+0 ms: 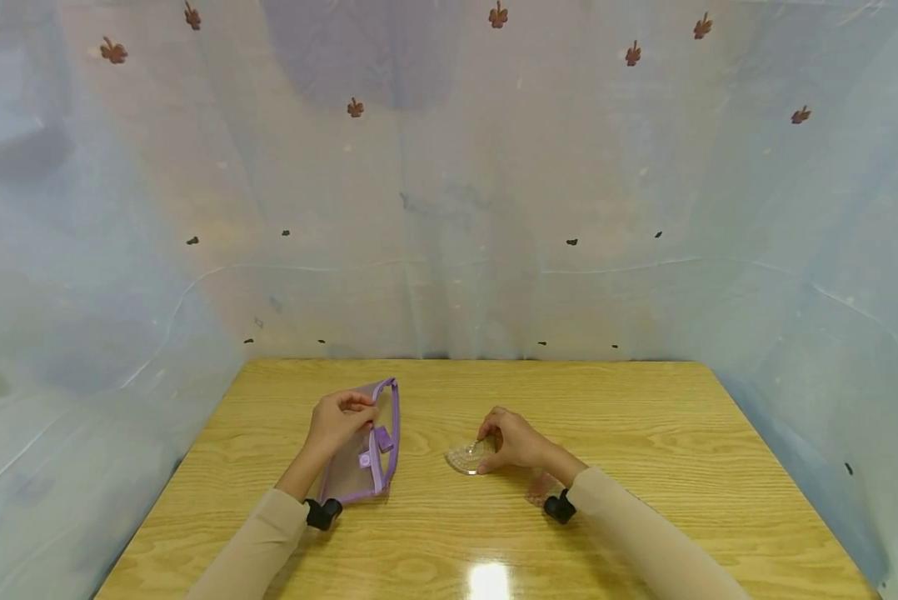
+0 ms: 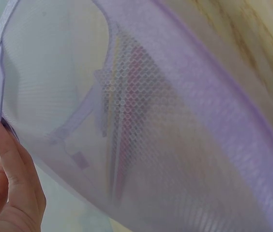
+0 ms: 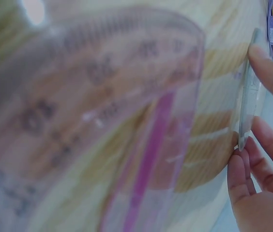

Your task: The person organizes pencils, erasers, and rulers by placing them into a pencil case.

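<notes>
On the left of the table, my left hand (image 1: 341,421) pinches the edge of a purple-trimmed mesh zip pouch (image 1: 346,473) between thumb and fingers. The pouch gapes along its right side. In the left wrist view, slender yellowish and pinkish-red items (image 2: 127,111) show through its mesh. Near the table's middle my right hand (image 1: 520,442) holds a clear protractor (image 1: 464,459), thumb at its near side and fingers at the far side. The right wrist view has this protractor (image 3: 248,96) nearly edge-on. Partly hidden under my right wrist lies a pink-tinted protractor (image 1: 538,490), large and blurred in the right wrist view.
The wood-grain table (image 1: 644,433) stretches out to both sides. Pale curtains (image 1: 449,183) with small leaf shapes hang behind it and along its sides. A bright light reflection shows at the table's front.
</notes>
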Demonstrator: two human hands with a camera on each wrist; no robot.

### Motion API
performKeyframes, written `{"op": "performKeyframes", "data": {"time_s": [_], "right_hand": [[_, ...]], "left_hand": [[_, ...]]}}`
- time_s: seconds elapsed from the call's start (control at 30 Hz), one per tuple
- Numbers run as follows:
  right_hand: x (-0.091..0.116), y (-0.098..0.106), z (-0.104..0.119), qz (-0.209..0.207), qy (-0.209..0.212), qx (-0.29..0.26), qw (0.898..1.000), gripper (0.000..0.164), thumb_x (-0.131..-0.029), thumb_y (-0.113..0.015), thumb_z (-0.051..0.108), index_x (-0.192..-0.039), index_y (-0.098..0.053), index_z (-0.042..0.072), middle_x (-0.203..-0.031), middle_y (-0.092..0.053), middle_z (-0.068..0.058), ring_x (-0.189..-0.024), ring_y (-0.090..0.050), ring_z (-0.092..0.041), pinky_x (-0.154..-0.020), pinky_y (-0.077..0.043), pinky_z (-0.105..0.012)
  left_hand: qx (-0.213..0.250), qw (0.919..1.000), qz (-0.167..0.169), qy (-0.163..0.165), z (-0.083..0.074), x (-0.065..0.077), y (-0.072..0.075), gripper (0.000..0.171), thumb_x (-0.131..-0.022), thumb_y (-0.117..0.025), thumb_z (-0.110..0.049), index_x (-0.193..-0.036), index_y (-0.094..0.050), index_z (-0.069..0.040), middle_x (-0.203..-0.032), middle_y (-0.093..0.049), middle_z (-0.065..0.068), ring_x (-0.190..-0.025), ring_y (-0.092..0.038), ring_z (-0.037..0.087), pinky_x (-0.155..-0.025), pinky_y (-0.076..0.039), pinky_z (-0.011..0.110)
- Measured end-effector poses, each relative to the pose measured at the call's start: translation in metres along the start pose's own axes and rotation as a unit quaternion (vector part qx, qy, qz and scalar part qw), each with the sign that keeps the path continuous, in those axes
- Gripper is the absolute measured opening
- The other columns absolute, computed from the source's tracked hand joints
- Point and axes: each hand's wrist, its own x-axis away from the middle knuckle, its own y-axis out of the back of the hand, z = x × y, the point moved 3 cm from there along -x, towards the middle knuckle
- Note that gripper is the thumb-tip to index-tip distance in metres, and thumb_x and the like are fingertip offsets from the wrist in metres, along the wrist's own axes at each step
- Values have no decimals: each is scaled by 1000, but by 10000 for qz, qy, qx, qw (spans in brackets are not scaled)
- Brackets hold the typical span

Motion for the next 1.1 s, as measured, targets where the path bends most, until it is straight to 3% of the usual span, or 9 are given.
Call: {"op": "performKeyframes", "data": {"time_s": [0.2,0.5,0.73,1.1], "right_hand": [[0,0,2,-63,-47,-17,10000,46,-70,-93,19,-101,-67,-1,-101,-57,-12,-89,-54,-28,-77,-52,-37],[0,-1,1,-81,-28,-2,10000,46,-70,-93,20,-101,-66,1,-98,-60,-8,-87,-56,-24,-73,-50,-27],[0,0,2,-127,31,32,9999,47,-67,-95,19,-98,-65,1,-97,-61,-8,-86,-57,-24,-72,-52,-27],[-2,4,7,-45,177,92,9998,48,-66,-95,16,-96,-62,-1,-88,-59,-8,-72,-55,-17,-58,-49,-21]], "left_hand": [[21,10000,29,-6,1,1,1,14,-85,-77,-5,-96,-72,2,-82,-70,10,-68,-71,21,-66,-63,37],[50,10000,37,-6,1,2,1,15,-84,-77,-4,-96,-72,3,-83,-70,11,-68,-70,21,-67,-63,38],[64,10000,54,26,2,2,1,15,-85,-77,-5,-97,-72,3,-83,-70,11,-68,-70,19,-64,-62,33],[-13,10000,74,-12,2,0,1,15,-86,-77,-7,-97,-72,1,-85,-71,10,-69,-70,16,-68,-62,37]]}}
